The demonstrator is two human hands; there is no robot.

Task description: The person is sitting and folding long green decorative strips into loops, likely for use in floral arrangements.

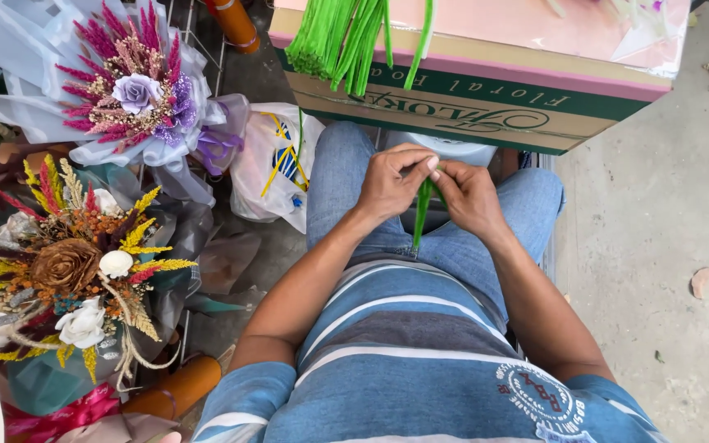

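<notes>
Green stem (421, 215) hangs over my lap, between knees, top end pinched in both grips. Left hand (391, 182) clamped on it, right hand (468, 195) clamped too, fingertips touching. Farther: cardboard box (469, 111) carrying green stem bundle (346, 41). Bouquets (84, 271) at left.

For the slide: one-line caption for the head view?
Seated person's left hand and right hand work a green stem over the lap, beside two dried-flower bouquets.
</notes>
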